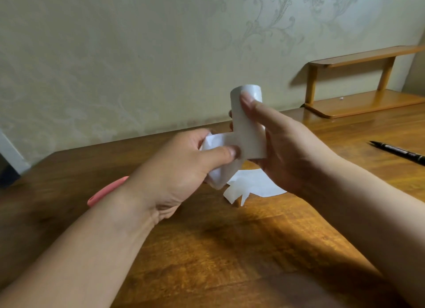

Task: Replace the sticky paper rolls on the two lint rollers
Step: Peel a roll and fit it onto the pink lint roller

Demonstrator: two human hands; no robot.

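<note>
**A:** What lies on the table, going from the left edge?

**B:** A pink handle lies toward the left edge; the left wrist crosses over it and hides its far end, so I cannot tell what it is joined to. Near the middle are torn white paper scraps, flat on the wood and partly covered by the two hands held above them. A black pen lies toward the right edge, well apart from the scraps; a small wooden shelf stands in the far right corner against the wallpapered wall.

**A:** And the left hand?

**B:** Its fingers are curled; the thumb presses the peeled sheet down against them; the sheet is crumpled inside the palm, and one flat strip of it runs right to the roll.

**A:** Where is the roll itself?

**B:** The sticky paper roll is in the air over the middle of the table, close to upright and leaning slightly, above the scraps and not touching them.

**A:** The right hand?

**B:** It grips the roll; the thumb lies along the near face, pointing up; the fingers wrap round the back, and their fingertips show at the roll's left side.
</note>
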